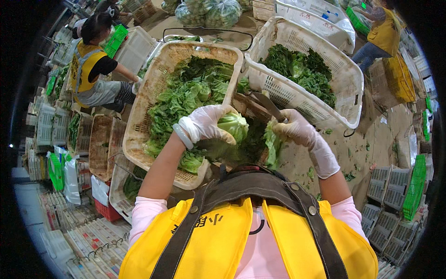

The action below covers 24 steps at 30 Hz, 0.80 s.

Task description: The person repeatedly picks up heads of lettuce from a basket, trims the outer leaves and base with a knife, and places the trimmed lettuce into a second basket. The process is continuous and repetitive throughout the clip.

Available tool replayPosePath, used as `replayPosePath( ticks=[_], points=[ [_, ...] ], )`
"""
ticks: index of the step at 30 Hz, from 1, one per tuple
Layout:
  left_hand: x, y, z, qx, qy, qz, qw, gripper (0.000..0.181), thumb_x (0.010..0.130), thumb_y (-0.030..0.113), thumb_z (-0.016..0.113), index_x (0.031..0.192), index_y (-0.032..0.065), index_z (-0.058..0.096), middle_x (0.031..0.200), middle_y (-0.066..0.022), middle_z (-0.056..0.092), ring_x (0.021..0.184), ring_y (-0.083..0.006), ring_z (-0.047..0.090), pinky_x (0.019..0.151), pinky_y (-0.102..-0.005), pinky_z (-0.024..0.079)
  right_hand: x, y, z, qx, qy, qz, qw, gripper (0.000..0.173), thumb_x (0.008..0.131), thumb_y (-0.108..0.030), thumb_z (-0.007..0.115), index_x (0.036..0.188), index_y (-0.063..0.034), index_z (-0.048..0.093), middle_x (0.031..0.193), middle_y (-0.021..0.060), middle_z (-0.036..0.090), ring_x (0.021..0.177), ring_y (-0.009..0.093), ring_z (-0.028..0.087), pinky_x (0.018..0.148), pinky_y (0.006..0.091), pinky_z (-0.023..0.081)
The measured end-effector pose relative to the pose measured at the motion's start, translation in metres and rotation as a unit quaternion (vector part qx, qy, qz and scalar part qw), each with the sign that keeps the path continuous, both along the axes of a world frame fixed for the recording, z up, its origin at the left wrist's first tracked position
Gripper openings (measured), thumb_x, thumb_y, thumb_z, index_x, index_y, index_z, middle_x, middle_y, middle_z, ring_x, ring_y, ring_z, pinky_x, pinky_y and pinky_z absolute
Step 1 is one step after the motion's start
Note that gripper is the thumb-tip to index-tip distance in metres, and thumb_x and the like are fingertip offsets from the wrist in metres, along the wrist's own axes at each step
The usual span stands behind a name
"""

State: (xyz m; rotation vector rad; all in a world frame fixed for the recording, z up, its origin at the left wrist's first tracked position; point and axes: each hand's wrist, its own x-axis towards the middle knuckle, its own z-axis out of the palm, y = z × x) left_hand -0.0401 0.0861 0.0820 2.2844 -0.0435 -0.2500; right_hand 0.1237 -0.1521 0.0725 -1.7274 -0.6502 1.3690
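Observation:
In front of my chest, my left hand (210, 123), in a white glove, is closed around a pale green head of lettuce (235, 127). My gloved right hand (296, 127) grips a knife (270, 106) whose blade points up and to the left. A loose lettuce leaf (273, 144) hangs below that hand, pinched or resting against it. Left of both hands stands a stained white plastic crate (137, 139) filled with leafy lettuce (191, 90). Beneath the hands is a dark container of leaves, partly hidden and blurred.
Ahead to the right, a second white crate (350, 94) holds dark green lettuce (299, 73). Leaf scraps litter the floor (334, 153). A co-worker (92, 66) in a yellow vest sits at the left; another person (383, 33) is at the upper right. Stacked crates (386, 209) line the right side.

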Motion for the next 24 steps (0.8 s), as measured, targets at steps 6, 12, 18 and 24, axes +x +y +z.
replayPosePath(
  ticks=[6,12,18,24],
  points=[
    [-0.007,-0.004,-0.003,-0.151,-0.039,0.024,0.987,0.063,0.059,0.02,0.087,0.112,0.0055,0.058,0.102,-0.0032,0.063,0.093,-0.0122,0.057,0.085,-0.0274,0.046,-0.016,0.011,-0.015,0.13,-0.114,-0.056,0.983,0.039,0.075,-0.024,0.079,0.111,-0.0141,0.069,0.087,0.0012,0.068,0.077,0.009,0.057,0.071,0.025,0.047],
    [-0.004,-0.009,-0.005,-0.296,0.046,0.021,0.954,0.064,0.058,0.009,0.087,0.115,0.0038,0.059,0.113,-0.0026,0.063,0.099,-0.0098,0.056,0.089,-0.027,0.046,-0.029,0.018,-0.003,0.222,-0.334,0.07,0.913,0.03,0.075,-0.023,0.075,0.101,-0.0097,0.068,0.088,0.0101,0.069,0.078,0.019,0.065,0.071,0.0287,0.05],
    [-0.009,-0.018,-0.004,-0.093,-0.136,0.029,0.986,0.063,0.052,0.007,0.084,0.112,0.009,0.063,0.118,-0.0094,0.063,0.1,-0.0223,0.062,0.089,-0.0314,0.048,-0.032,0.012,-0.008,0.246,-0.487,0.06,0.836,0.02,0.077,-0.024,0.07,0.096,-0.0183,0.068,0.084,0.0074,0.068,0.072,0.028,0.065,0.06,0.034,0.051],
    [-0.014,-0.02,-0.003,0.231,-0.384,-0.025,0.893,0.053,0.064,0.024,0.076,0.113,0.0162,0.057,0.117,-0.0041,0.062,0.089,-0.0265,0.061,0.074,-0.0367,0.05,-0.031,-0.005,-0.026,0.242,-0.049,-0.2,0.948,0.036,0.083,-0.023,0.07,0.112,-0.0042,0.06,0.091,0.0093,0.069,0.057,0.011,0.061,0.048,0.0228,0.048]
  ],
)
